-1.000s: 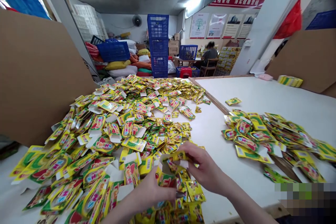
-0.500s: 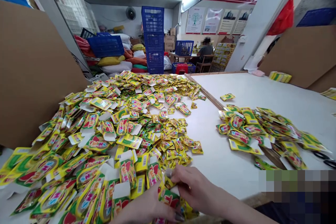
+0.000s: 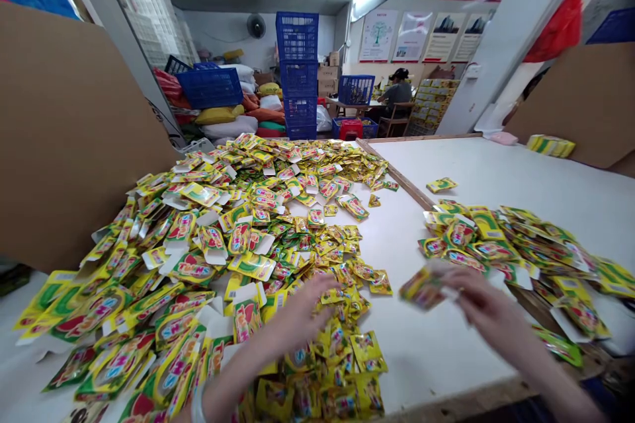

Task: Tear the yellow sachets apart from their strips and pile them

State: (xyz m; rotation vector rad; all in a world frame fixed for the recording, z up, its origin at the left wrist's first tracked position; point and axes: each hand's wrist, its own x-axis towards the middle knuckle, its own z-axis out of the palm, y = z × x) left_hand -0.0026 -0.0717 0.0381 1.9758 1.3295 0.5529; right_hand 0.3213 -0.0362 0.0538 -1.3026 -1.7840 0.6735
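Observation:
My right hand [image 3: 479,297] pinches a small yellow-green candy box [image 3: 421,288] by its end, above the white table and left of a smaller pile of similar boxes [image 3: 489,244]. Motion blurs both the box and the fingers. Over the small yellow sachets [image 3: 364,351], my left hand [image 3: 310,307] hovers with its fingers stretched out and apart, slightly blurred. I cannot tell whether its fingertips touch a sachet. Beside its forearm spreads a large heap of printed boxes [image 3: 193,269], many with white flaps raised.
A wooden strip [image 3: 397,172] divides the white table [image 3: 404,350]. A cardboard sheet [image 3: 74,132] stands on the left. Behind the table are stacked blue crates [image 3: 297,46], filled sacks [image 3: 231,129] and a seated person [image 3: 397,92]. One box [image 3: 441,184] lies apart on the right.
My right hand has moved right, away from my left hand, carrying a box. My left hand has risen from the near edge to above the sachets. The camera view has shifted slightly left.

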